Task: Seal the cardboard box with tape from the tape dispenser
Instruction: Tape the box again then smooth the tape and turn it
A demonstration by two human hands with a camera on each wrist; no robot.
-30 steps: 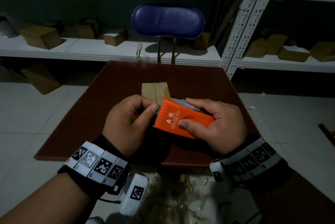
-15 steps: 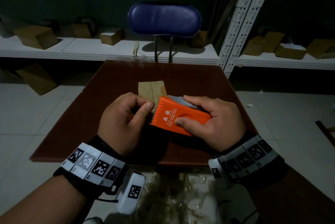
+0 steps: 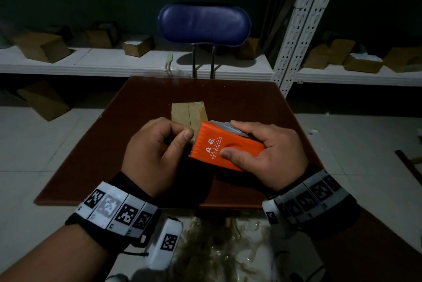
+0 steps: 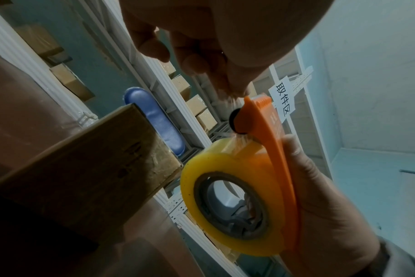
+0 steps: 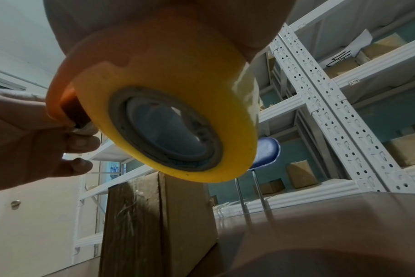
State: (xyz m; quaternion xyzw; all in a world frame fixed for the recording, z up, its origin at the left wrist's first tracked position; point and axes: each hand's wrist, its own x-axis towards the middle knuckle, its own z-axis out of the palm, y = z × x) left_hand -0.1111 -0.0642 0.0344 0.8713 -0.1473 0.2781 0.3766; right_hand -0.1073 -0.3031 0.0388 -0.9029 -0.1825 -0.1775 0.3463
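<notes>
Above the near half of the counter [image 3: 262, 108], I've got the dispenser [image 3: 225, 147] gripped in my right hand [image 3: 269, 156], thumb on its orange top and fingers curled over the far edge. My left hand [image 3: 155, 153] is pinching at the toothed end, thumb against forefinger, on what looks like the frayed tape end [image 4: 228, 93]. The box [image 3: 188, 112] sits on the counter just behind both hands, flaps closed, centre seam showing and not yet taped.

My worries from here: the tape end looks stringy in the left wrist view, so it may split lengthwise and come off the roll [image 4: 230, 196] in a sliver instead of a full strip. My left fingertips are right at the serrated blade; a slip as I pull could nick them. A loose strip could also fold on itself or stick to my fingers before reaching the seam. Nothing steadies the box, so the first press of tape may shove it.
</notes>
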